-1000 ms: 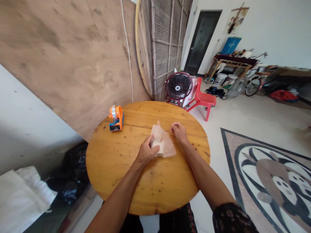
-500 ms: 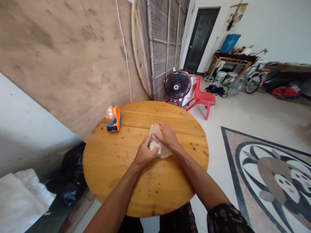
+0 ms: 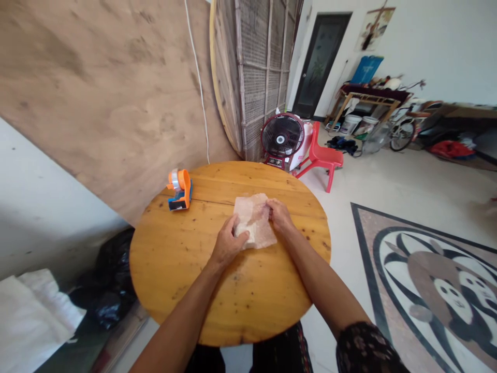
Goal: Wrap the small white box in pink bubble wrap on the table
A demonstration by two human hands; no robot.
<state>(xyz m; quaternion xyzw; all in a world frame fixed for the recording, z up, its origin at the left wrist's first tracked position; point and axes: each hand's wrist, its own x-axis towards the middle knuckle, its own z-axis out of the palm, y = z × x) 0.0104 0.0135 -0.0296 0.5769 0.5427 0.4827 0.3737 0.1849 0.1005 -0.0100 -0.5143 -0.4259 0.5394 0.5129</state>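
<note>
A pale pink sheet of bubble wrap (image 3: 254, 220) lies folded over a small white object on the round wooden table (image 3: 186, 280). My left hand (image 3: 227, 243) presses its fingers down on the left edge of the bundle. My right hand (image 3: 278, 215) pinches the right edge of the sheet with closed fingers. The wrapped object is mostly hidden under the sheet. An orange and blue tape dispenser (image 3: 179, 189) stands at the table's far left, apart from both hands.
A large plywood board (image 3: 108, 93) and a woven screen (image 3: 256, 67) lean behind the table. A black floor fan (image 3: 282, 138) and a red plastic chair (image 3: 322, 155) stand beyond it. Black bags (image 3: 112, 280) and white cloth (image 3: 34, 316) lie at the lower left.
My right hand drew a corner of the sheet over the bundle toward my left hand, then moved back to the right edge. The sheet now lies folded flatter across the object.
</note>
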